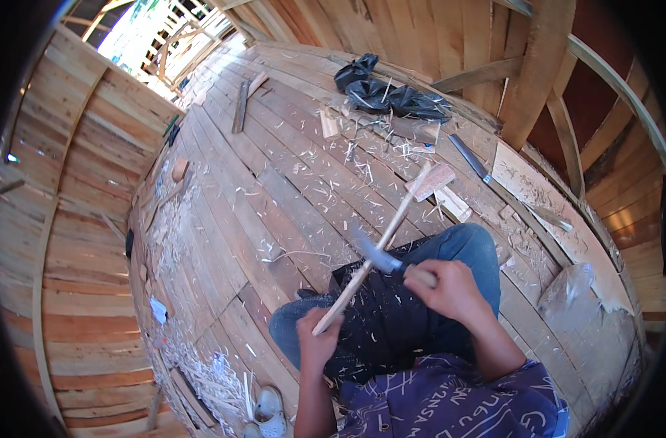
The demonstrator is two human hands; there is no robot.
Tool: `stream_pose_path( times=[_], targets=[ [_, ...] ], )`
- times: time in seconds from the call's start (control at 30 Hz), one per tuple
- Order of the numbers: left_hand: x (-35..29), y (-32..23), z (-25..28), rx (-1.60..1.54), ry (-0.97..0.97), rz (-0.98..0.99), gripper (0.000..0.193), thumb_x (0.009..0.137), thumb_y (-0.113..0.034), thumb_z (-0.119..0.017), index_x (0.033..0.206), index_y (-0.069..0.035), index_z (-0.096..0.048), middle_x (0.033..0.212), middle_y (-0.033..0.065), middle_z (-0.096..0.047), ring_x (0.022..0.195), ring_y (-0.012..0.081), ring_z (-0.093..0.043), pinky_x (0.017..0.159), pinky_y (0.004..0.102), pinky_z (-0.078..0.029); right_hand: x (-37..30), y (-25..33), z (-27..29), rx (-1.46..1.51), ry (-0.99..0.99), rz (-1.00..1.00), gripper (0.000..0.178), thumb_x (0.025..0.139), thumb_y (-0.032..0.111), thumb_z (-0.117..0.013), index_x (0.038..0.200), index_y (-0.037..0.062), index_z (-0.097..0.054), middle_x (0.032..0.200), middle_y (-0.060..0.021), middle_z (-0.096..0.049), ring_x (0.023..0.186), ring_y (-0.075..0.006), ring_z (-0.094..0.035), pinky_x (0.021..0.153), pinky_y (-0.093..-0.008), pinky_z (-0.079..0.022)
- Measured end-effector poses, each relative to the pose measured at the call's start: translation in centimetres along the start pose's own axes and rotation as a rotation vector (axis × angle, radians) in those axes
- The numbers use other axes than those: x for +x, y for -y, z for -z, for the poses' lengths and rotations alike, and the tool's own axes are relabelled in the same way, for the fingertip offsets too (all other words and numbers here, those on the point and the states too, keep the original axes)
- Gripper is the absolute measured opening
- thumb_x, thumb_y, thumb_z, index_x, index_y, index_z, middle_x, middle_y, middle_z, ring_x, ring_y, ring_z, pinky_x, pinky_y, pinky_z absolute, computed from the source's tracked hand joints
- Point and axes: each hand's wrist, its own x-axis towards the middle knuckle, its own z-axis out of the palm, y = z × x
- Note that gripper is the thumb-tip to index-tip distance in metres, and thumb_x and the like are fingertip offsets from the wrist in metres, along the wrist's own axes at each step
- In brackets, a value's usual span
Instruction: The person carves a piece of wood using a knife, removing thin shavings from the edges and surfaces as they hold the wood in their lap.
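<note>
My left hand (318, 337) is closed around the lower end of a long, pale wooden stick (397, 219). The stick slants up and away from my lap toward the right. In my right hand (447, 293) is the wooden handle of a knife with a broad, slightly curved blade (379, 258). The blade crosses the stick at about its middle and is smeared by motion; whether it cuts into the wood I cannot tell. Under both hands lies a dark cloth (391, 310) over my crossed legs, dotted with shavings.
Shavings litter the plank floor (274, 182). Beyond the stick's far end lie wood blocks (452, 204), a long blade tool (469, 157) and black plastic bags (398, 100). A clear plastic bag (568, 292) sits at right; clogs (270, 412) stand lower left. Plank walls (92, 255) rise both sides.
</note>
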Motion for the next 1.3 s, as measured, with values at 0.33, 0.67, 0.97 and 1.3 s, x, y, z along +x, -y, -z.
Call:
stream_pose_path(
  times=[0.33, 0.67, 0.97, 1.3],
  targets=[
    [-1.6, 0.5, 1.6, -0.442, -0.333, 0.319, 0.042, 0.087, -0.010, -0.065, 0.125, 0.002, -0.051, 0.109, 0.0086, -0.062, 0.102, 0.0157, -0.058, 0.083, 0.0295, -0.049, 1.2, -4.0, -5.5, 0.800, -0.038, -0.230, 0.026, 0.084, 0.019, -0.071, 0.079, 0.0073, -0.048, 0.065, 0.0026, -0.047, 0.058, -0.0055, -0.044, 0.050, -0.0243, -0.039],
    [-2.8, -1.0, -7.9, -1.009, -0.172, 0.282, 0.047, 0.094, -0.008, -0.053, 0.136, 0.001, -0.035, 0.132, 0.0147, -0.048, 0.121, 0.0217, -0.049, 0.100, 0.0338, -0.040, -1.7, 0.1, -13.1, 1.122, 0.035, -0.198, 0.032, 0.077, 0.000, -0.075, 0.087, 0.0067, -0.046, 0.087, -0.0030, -0.057, 0.079, -0.0087, -0.057, 0.070, -0.0258, -0.052],
    [-2.9, 0.0, -4.2, -0.018, 0.089, -0.302, 0.058, 0.074, -0.021, -0.076, 0.125, -0.006, -0.052, 0.118, 0.0173, -0.053, 0.116, 0.0326, -0.048, 0.100, 0.0426, -0.035, -0.8, -2.8, -8.9, 0.876, 0.180, -0.170, 0.031, 0.074, 0.000, -0.076, 0.083, 0.0082, -0.047, 0.082, 0.0029, -0.050, 0.076, -0.0065, -0.051, 0.070, -0.0241, -0.044],
    [-3.0, 2.0, 12.2, 0.648, -0.478, -0.500, 0.064, 0.068, -0.022, -0.081, 0.124, -0.012, -0.053, 0.124, 0.0151, -0.048, 0.117, 0.0339, -0.046, 0.097, 0.0517, -0.035, 4.2, -2.2, -3.7, 1.015, 0.925, -0.248, 0.038, 0.068, -0.006, -0.075, 0.084, 0.0119, -0.045, 0.081, 0.0054, -0.048, 0.090, -0.0071, -0.053, 0.082, -0.0251, -0.044]
  ],
)
